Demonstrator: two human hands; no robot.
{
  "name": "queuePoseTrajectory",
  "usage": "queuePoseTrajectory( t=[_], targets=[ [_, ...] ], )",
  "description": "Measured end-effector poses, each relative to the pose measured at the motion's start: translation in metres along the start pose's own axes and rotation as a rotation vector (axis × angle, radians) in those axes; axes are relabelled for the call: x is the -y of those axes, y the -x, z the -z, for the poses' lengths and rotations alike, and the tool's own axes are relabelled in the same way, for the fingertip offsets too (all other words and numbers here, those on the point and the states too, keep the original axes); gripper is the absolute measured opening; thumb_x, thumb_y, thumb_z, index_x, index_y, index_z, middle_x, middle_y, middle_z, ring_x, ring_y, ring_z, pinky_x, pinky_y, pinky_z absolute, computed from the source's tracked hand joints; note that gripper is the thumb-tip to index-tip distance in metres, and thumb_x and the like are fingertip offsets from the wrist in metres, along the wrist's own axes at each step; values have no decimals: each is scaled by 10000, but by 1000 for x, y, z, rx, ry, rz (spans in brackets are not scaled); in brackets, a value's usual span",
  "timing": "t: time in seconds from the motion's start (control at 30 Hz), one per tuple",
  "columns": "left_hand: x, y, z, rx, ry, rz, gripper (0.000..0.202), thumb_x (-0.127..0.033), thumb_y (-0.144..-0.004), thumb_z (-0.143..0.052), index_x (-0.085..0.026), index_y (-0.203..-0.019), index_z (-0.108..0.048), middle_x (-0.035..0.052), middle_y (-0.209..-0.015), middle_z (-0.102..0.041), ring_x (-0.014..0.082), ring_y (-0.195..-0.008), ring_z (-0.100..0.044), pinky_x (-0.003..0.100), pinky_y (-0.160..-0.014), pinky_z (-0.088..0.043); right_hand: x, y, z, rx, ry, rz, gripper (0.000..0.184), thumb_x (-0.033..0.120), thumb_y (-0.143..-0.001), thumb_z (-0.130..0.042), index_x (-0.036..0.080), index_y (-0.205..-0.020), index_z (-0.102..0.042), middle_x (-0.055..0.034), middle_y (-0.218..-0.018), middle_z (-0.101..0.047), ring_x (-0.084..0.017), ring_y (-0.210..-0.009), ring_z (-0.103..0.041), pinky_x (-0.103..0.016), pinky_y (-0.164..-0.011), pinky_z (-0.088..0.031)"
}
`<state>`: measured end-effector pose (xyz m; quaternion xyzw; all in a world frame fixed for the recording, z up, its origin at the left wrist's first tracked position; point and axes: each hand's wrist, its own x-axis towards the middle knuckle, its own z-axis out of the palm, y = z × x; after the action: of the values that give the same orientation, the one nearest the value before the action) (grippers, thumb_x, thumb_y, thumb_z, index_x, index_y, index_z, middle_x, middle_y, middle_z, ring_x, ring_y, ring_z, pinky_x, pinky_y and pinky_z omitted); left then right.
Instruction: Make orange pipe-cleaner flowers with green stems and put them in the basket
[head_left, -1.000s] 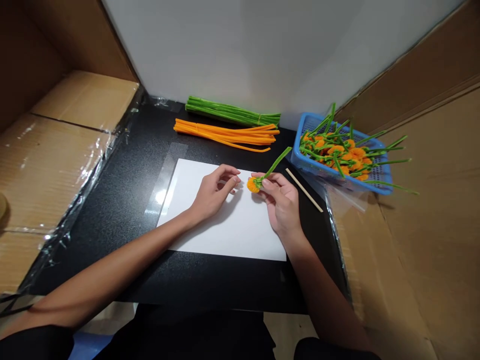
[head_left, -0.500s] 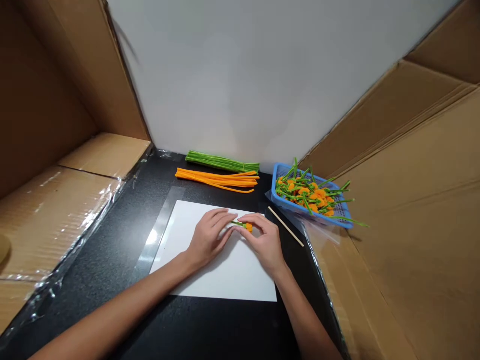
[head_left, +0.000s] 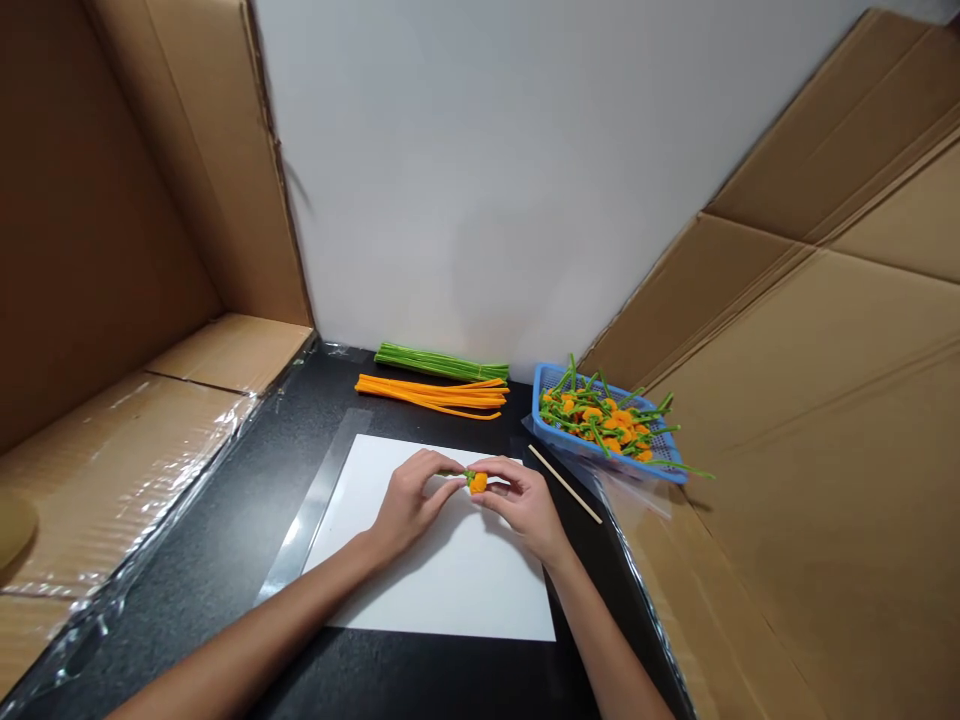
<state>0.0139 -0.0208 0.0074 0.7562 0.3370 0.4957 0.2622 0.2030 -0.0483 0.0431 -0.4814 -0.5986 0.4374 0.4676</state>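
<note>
Both my hands meet over a white paper sheet (head_left: pixel 442 580) on the black table. A small pipe-cleaner flower (head_left: pixel 475 481) with an orange head and a green stem lies between them. My left hand (head_left: pixel 409 500) pinches the green stem end with curled fingers. The fingers of my right hand (head_left: pixel 525 500) close around the orange head. Most of the stem is hidden under my left fingers.
A bundle of green pipe cleaners (head_left: pixel 442 362) and a bundle of orange pipe cleaners (head_left: pixel 435 393) lie at the back. A blue basket (head_left: pixel 667 465) with several finished flowers stands at the right, a wooden stick (head_left: pixel 564 484) beside it. Cardboard walls (head_left: pixel 810 400) enclose the table.
The flower has turned from stem pointing up right to stem lying left. My left hand has come in and taken the stem. The camera has tilted up.
</note>
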Motion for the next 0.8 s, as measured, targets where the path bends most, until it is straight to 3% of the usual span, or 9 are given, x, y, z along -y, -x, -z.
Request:
queuePoseTrajectory(
  t=[0.33,0.57,0.8],
  targets=[
    [3,-3,6,70,20,-201,148,-145,-938,-536,-196,-889,-666,49,-824,-718,173,-776,-647,296,-711,-522,-3,0,7,64,20,68,225,292,-715,-817,216,-923,-777,-60,-945,-735,-203,-876,-695,-317,-779,-584],
    [7,3,-1,-4,-161,-268,100,-230,-940,-580,-202,-1005,-649,69,-912,-734,188,-827,-684,314,-734,-551,-6,0,6,120,-32,20,406,340,-765,-783,241,-1157,-742,-109,-1167,-740,-279,-1095,-689,-442,-972,-543],
    [5,2,2,-37,-451,-497,200,-97,-941,-479,-185,-901,-655,50,-763,-714,170,-662,-630,283,-611,-501,-5,4,-9,76,-24,62,402,380,-801,-752,253,-1182,-731,-104,-1217,-726,-272,-1107,-692,-464,-1036,-504]
  ],
)
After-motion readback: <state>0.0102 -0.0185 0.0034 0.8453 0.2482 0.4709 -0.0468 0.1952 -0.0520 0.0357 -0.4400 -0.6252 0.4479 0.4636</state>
